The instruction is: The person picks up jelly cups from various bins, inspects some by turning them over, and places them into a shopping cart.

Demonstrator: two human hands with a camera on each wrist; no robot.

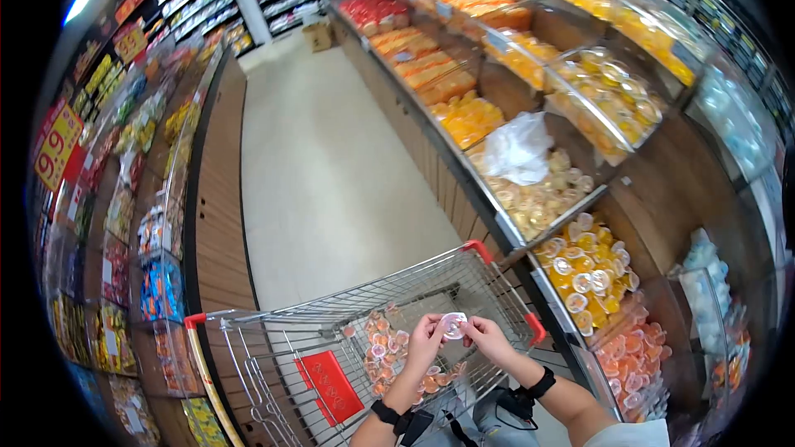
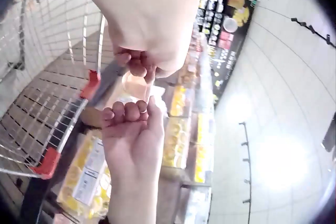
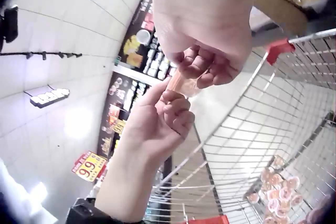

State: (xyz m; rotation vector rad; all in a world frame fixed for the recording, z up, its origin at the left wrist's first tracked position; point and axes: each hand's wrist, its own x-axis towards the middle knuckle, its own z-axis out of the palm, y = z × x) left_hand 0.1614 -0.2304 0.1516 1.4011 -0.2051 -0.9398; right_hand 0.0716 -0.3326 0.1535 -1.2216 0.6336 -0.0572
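A small jelly cup (image 1: 453, 325) with a clear, printed lid is held up over the shopping cart (image 1: 331, 312). My left hand (image 1: 424, 349) pinches one side of it, while my right hand (image 1: 490, 343) pinches the other. From the left wrist, the pinkish-orange cup (image 2: 137, 85) shows between the curled fingers of both hands. In the right wrist view the fingers partly cover the cup (image 3: 185, 86). Orange jelly cups (image 1: 385, 352) lie loose in the cart below my hands.
Bins of yellow jelly cups (image 1: 590, 269) and orange jelly cups (image 1: 633, 356) line the right side. A white plastic bag (image 1: 519, 149) rests on a bin of pale cups. Packaged sweets fill the left shelves (image 1: 161, 290). The aisle floor (image 1: 315, 157) runs ahead toward a cardboard box (image 1: 317, 36).
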